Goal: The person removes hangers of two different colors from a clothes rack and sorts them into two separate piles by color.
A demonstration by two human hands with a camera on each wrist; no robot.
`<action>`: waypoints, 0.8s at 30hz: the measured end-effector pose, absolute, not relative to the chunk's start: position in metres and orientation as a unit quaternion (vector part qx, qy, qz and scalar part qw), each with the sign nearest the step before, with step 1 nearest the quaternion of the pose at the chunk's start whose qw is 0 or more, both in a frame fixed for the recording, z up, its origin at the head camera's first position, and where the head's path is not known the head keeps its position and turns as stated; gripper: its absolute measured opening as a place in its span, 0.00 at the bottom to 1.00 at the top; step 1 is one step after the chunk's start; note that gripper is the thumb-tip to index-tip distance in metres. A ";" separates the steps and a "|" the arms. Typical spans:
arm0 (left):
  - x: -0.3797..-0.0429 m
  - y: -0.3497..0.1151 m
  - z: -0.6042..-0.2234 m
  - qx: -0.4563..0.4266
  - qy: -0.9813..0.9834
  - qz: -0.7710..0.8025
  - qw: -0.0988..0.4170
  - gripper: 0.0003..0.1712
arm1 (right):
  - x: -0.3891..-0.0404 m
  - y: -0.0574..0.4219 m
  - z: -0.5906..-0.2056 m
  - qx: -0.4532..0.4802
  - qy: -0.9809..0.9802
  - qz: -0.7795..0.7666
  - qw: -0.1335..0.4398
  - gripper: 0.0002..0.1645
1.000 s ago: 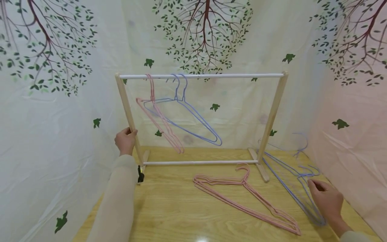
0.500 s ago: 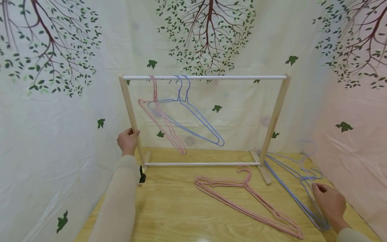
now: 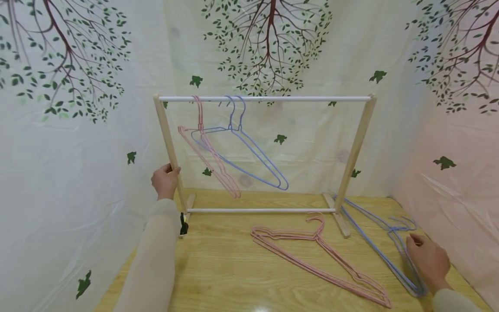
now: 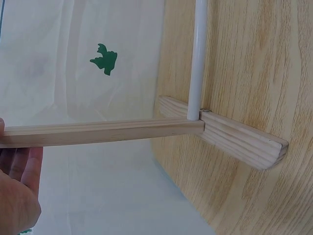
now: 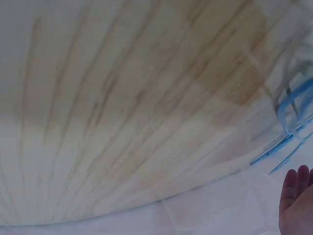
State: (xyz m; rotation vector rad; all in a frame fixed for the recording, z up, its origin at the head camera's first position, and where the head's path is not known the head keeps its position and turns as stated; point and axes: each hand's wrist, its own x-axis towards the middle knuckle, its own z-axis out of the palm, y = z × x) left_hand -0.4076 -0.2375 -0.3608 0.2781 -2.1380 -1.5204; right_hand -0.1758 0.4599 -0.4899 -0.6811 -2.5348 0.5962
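Note:
My left hand [image 3: 165, 181] grips the left wooden post [image 3: 167, 134] of a small clothes rack; in the left wrist view its fingers [image 4: 32, 171] come round the post [image 4: 107, 133]. At the right edge of the table my right hand [image 3: 428, 260] is curled at the shoulder arm of a blue hanger [image 3: 399, 236], which is blurred over other blue hangers. In the right wrist view the right hand [image 5: 297, 203] sits in the corner, just below a blurred blue hanger [image 5: 296, 129]. Two pink hangers [image 3: 210, 156] and two blue hangers [image 3: 257, 151] hang at the bar's left part.
Several pink hangers [image 3: 319, 264] lie stacked on the wooden table [image 3: 218, 268], in front of the rack's lower bar [image 3: 257, 210]. The right post [image 3: 354, 151] stands close to the blue hangers. Sheets with leaf prints [image 3: 304, 147] enclose the back and sides.
The upper blue hanger by my right hand has come down, its hook dropping onto the other blue hangers. The right hand has shifted slightly right. My left hand stays on the post.

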 end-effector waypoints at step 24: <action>-0.416 -0.240 -0.360 0.094 -0.786 -0.567 0.229 0.21 | -0.218 0.388 -0.432 -0.206 -0.820 0.313 0.433 0.19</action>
